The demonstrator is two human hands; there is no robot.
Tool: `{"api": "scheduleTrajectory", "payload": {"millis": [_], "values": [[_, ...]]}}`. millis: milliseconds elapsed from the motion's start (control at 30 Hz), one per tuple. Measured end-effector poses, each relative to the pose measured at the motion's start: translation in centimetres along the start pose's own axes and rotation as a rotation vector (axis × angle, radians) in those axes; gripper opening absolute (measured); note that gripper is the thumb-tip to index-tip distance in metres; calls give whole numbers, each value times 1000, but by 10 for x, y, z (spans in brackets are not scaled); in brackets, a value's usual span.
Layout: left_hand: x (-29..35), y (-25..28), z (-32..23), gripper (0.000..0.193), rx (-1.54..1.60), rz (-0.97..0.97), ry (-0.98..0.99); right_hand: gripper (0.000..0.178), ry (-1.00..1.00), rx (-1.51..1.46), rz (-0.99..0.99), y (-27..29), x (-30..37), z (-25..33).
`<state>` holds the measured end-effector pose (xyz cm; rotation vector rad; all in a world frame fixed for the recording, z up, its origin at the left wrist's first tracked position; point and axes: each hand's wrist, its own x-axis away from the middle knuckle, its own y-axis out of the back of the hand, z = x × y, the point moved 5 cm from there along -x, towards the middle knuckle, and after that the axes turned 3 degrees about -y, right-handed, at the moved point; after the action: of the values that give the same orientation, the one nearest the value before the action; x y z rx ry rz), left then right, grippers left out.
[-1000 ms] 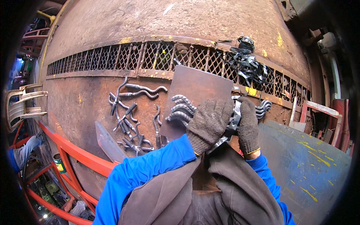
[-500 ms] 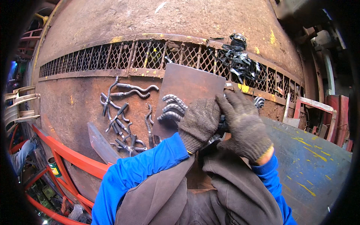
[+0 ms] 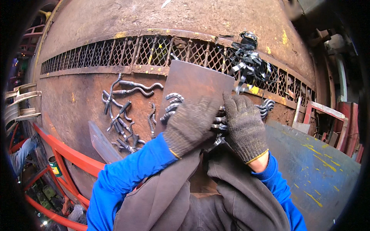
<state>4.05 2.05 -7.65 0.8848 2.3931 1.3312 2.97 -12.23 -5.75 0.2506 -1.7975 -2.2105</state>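
Several bent ribbed steel bars (image 3: 219,127) lie bundled together across a flat steel plate (image 3: 198,79). Their curved ends come out left of my left hand and right of my right hand. My left hand (image 3: 192,121), in a grey knit glove, is over the left part of the bundle; motion smears its fingers. My right hand (image 3: 244,127), gloved alike, is closed over the right part, its fingertips toward the far side. Black and silver strapping (image 3: 246,69) lies tangled beyond my right hand. What sits under both palms is hidden.
More loose bent bars (image 3: 125,125) lie scattered on the rusty surface to the left, near a flat steel piece (image 3: 104,142). A red metal frame (image 3: 73,152) runs along the left. A mesh grating (image 3: 127,56) crosses beyond, and a large paint-marked sheet (image 3: 312,165) lies at right.
My left hand has slid left along the bundle, away from my right hand, uncovering bars between them. My right hand has drawn its fingers closer together over the bars.
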Motion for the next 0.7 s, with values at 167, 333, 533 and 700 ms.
{"api": "scheduleTrajectory", "payload": {"millis": [167, 333, 533, 700], "values": [[23, 24, 19, 90, -181, -150, -98, 33, -9, -22, 29, 2, -1, 1], [34, 41, 40, 90, -116, -196, -58, 33, -15, -53, 29, 2, -3, 1], [63, 54, 98, 55, 412, -351, 377, 37, -27, -56, 29, 2, -1, 1], [62, 50, 109, 36, 727, -188, 565, 40, -18, -63, 33, 3, -3, 2]]}}
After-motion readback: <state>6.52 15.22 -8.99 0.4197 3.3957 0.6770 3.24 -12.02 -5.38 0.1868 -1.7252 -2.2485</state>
